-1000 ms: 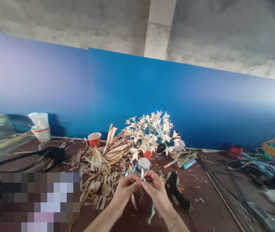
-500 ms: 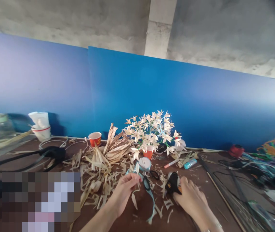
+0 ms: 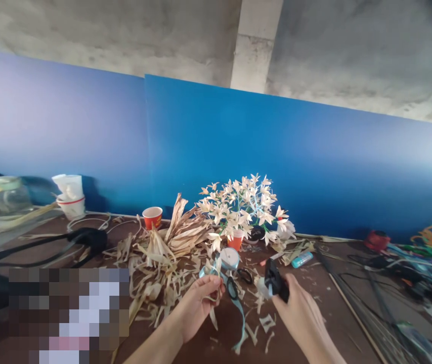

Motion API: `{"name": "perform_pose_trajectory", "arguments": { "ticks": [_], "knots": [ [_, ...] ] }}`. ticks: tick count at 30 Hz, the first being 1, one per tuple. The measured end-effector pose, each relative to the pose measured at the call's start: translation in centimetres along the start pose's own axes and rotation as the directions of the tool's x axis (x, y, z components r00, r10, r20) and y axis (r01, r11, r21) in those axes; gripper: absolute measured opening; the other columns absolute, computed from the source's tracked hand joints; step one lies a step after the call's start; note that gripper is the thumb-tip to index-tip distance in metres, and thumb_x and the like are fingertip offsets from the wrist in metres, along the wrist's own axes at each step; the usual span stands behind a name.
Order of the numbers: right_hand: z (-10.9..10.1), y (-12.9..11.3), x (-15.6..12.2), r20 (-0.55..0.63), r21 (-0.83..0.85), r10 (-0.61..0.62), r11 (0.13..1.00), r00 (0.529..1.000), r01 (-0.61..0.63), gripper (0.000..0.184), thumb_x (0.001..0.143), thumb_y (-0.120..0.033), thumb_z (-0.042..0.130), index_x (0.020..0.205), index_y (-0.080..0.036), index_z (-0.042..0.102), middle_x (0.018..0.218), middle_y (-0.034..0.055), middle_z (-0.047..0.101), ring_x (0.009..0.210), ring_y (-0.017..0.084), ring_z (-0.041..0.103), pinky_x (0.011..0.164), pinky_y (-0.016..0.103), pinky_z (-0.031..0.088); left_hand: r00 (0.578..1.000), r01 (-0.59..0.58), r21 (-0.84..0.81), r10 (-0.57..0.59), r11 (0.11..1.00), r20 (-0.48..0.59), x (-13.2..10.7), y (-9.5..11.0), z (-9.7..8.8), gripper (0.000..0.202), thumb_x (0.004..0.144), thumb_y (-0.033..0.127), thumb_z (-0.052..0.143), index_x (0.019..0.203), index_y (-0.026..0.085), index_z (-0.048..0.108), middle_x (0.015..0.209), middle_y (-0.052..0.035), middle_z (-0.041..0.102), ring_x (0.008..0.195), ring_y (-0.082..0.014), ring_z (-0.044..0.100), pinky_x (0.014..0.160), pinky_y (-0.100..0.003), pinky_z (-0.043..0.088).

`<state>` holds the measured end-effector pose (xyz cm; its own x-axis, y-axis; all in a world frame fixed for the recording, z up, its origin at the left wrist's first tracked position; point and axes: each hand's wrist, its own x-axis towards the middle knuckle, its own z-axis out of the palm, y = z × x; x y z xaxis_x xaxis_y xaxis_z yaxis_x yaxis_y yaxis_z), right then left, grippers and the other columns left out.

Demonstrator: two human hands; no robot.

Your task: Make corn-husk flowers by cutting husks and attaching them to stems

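My left hand is closed in a pinch on a pale piece of corn husk, its tip standing above the fingers. In my right hand is a black tool that looks like a glue gun, raised upright; its far end is partly hidden. Scissors with black handles lie between my hands, beside a light-blue ribbon. Behind them sits a pale round roll. Many cream husk flowers on green stems stand in an orange cup.
Loose husk scraps and a bundle of dry husks cover the left middle. A red paper cup stands by the blue wall. A blue packet, thin rods and tangled cords lie rightward. Black straps lie left.
My right hand has lifted and turned the black tool from lying low to upright. My left hand keeps its pinch in nearly the same spot. The view has shifted slightly.
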<state>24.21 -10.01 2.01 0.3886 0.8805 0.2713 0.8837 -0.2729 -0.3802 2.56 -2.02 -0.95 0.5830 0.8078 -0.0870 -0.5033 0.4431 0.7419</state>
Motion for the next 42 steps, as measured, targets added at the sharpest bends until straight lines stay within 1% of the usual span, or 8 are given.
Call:
{"name": "perform_pose_trajectory", "arguments": {
  "ticks": [3, 6, 10, 15, 21, 30, 37, 42],
  "knots": [
    [-0.6, -2.1, 0.3, 0.03, 0.345, -0.249, 0.911, 0.968, 0.224, 0.013, 0.069, -0.019, 0.051, 0.081, -0.019, 0.056, 0.067, 0.0027, 0.064, 0.058, 0.017, 0.059, 0.052, 0.023, 0.041, 1.0, -0.008, 0.003, 0.008, 1.0, 0.013, 0.1, -0.1, -0.1, 0.015, 0.069, 0.026, 0.068, 0.064, 0.012, 0.062, 0.06, -0.0008, 0.055, 0.055, -0.0075, 0.044, 0.055, -0.02, 0.031],
    [0.1, -3.7, 0.9, -0.037, 0.526, -0.329, 0.796, 0.943, 0.299, 0.015, 0.066, -0.014, 0.052, 0.079, -0.018, 0.059, 0.067, 0.0011, 0.065, 0.057, 0.015, 0.057, 0.052, 0.02, 0.041, 1.0, -0.012, 0.005, 0.012, 1.0, -0.019, 0.4, -0.2, -0.5, 0.014, 0.069, 0.026, 0.068, 0.066, 0.013, 0.063, 0.059, 0.0001, 0.056, 0.054, -0.0076, 0.045, 0.055, -0.021, 0.031],
    [2.1, -4.2, 1.4, -0.079, 0.58, -0.33, 0.752, 0.941, 0.313, 0.013, 0.067, -0.015, 0.054, 0.078, -0.017, 0.06, 0.065, 0.0009, 0.064, 0.056, 0.014, 0.055, 0.053, 0.02, 0.041, 0.993, 0.008, -0.003, -0.008, 1.0, -0.114, 0.6, -0.2, -0.9, 0.013, 0.067, 0.026, 0.069, 0.066, 0.015, 0.063, 0.062, 0.0012, 0.058, 0.058, -0.0084, 0.049, 0.06, -0.021, 0.035],
    [3.6, -4.3, 0.2, -0.078, 0.6, -0.295, 0.749, 0.952, 0.281, 0.015, 0.066, -0.021, 0.06, 0.08, -0.019, 0.059, 0.062, -0.0003, 0.063, 0.055, 0.014, 0.054, 0.054, 0.022, 0.043, 0.997, -0.058, -0.012, 0.057, 0.998, -0.051, 0.5, 0.3, -0.8, 0.015, 0.069, 0.028, 0.066, 0.063, 0.015, 0.061, 0.061, 0.0013, 0.056, 0.058, -0.0103, 0.049, 0.063, -0.025, 0.039],
    [2.7, -4.4, -1.5, 0.09, 0.735, -0.441, 0.634, 0.893, 0.239, 0.039, 0.058, -0.019, 0.065, 0.096, -0.02, 0.059, 0.07, 0.0015, 0.065, 0.06, 0.017, 0.058, 0.056, 0.024, 0.047, 0.99, -0.094, -0.023, 0.091, 0.995, -0.107, 0.6, 0.4, -1.2, 0.014, 0.069, 0.025, 0.066, 0.065, 0.014, 0.06, 0.061, 0.0019, 0.054, 0.055, -0.0081, 0.047, 0.056, -0.02, 0.036],
    [5.3, -4.2, -2.5, 0.098, 0.593, -0.42, 0.752, 0.902, 0.286, 0.028, 0.062, -0.01, 0.051, 0.088, -0.018, 0.054, 0.065, -0.0013, 0.058, 0.057, 0.014, 0.052, 0.054, 0.022, 0.041, 0.99, -0.11, 0.019, 0.111, 0.994, -0.087, 0.3, 0.7, -0.5, 0.021, 0.069, 0.031, 0.066, 0.059, 0.014, 0.057, 0.059, 0.0019, 0.052, 0.056, -0.0097, 0.047, 0.055, -0.022, 0.037],
    [5.1, -3.5, -0.7, 0.124, 0.724, -0.157, 0.689, 0.98, 0.018, 0.018, 0.063, -0.018, 0.057, 0.081, -0.016, 0.053, 0.065, 0.0004, 0.061, 0.054, 0.014, 0.055, 0.05, 0.023, 0.043, 0.992, -0.109, -0.025, 0.107, 0.994, -0.066, 0.2, 0.8, -0.6, 0.016, 0.069, 0.026, 0.066, 0.062, 0.013, 0.059, 0.059, 0.0017, 0.052, 0.054, -0.0083, 0.046, 0.053, -0.021, 0.036],
    [2.8, -1.5, 0.8, 0.076, 0.456, -0.078, 0.889, 0.994, 0.035, 0.021, 0.066, -0.018, 0.052, 0.087, -0.02, 0.051, 0.064, -0.0002, 0.06, 0.055, 0.016, 0.055, 0.05, 0.023, 0.037, 0.996, -0.046, -0.019, 0.045, 0.999, -0.079, 0.2, 0.6, -0.7, 0.015, 0.067, 0.026, 0.069, 0.064, 0.014, 0.06, 0.061, 0.0022, 0.055, 0.054, -0.0066, 0.046, 0.054, -0.02, 0.035]
  ]
}}
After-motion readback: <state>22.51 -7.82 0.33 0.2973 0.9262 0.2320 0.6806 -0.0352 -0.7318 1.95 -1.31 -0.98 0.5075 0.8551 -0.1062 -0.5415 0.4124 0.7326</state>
